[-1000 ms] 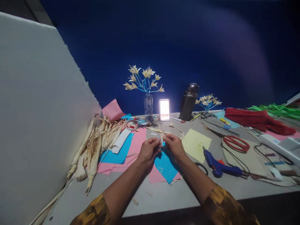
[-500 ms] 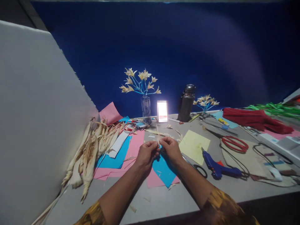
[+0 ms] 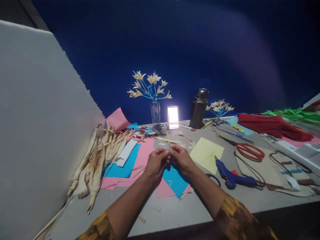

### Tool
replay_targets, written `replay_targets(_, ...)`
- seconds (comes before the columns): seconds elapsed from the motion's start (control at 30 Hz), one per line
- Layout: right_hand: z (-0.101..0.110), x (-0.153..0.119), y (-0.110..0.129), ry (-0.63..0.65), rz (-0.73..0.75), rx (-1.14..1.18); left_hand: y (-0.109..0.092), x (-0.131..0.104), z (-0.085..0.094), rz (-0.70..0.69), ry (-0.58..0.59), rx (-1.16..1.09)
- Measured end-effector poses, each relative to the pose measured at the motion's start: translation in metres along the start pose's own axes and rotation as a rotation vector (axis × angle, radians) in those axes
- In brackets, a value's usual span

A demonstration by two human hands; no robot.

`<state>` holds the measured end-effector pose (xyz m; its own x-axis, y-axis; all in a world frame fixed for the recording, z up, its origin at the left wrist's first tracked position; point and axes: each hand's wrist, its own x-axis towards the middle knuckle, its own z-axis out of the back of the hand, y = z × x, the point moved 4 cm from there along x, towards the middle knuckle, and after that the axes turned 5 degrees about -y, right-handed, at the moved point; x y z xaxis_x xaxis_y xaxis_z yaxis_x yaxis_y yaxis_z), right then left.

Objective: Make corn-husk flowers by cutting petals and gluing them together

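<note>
In the middle of the table my left hand (image 3: 158, 162) and my right hand (image 3: 182, 159) meet, their fingertips pinched together. A thin pale stick (image 3: 167, 136) rises from between the fingertips, with a little blue at the pinch; the rest of what they hold is hidden by the fingers. Below them a blue paper sheet (image 3: 176, 182) overlies a pink paper sheet (image 3: 163, 192). To the right of my right hand is a pale yellow paper (image 3: 207, 154), with a blue glue gun (image 3: 232, 175) beside it.
Dried corn husks (image 3: 96, 163) and a tape roll (image 3: 138, 135) lie at left. Behind stand a glass vase (image 3: 156, 116) of husk flowers (image 3: 153, 78), a bright blurred screen (image 3: 173, 117) and a flask (image 3: 199, 108). Red-handled scissors (image 3: 250, 152) and a red cloth (image 3: 272, 126) lie at right.
The fingertips have shifted slightly against each other, and less of the blue between them shows. Both hands stay in the same place; the whole view has moved a little.
</note>
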<state>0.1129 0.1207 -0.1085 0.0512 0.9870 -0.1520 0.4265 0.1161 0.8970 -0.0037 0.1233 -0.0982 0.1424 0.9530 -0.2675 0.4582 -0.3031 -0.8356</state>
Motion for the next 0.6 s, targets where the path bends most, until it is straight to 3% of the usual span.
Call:
replay_targets(0.13, -0.001, 0.000, 0.002, 0.026, -0.042, 0.031, -0.004, -0.003, -0.002, -0.090, -0.042, 0.069)
replay_targets(0.33, 0.003, 0.000, 0.007, 0.000, -0.025, 0.077, -0.016, -0.007, -0.001, -0.351, -0.120, 0.256)
replay_targets(0.43, 0.007, 0.001, 0.010, -0.051, 0.025, 0.056, -0.016, -0.008, -0.003, -0.354, -0.092, 0.275)
replay_targets(0.6, 0.010, 0.000, 0.014, -0.111, 0.043, 0.055, -0.011, -0.005, -0.003, -0.240, -0.047, 0.152)
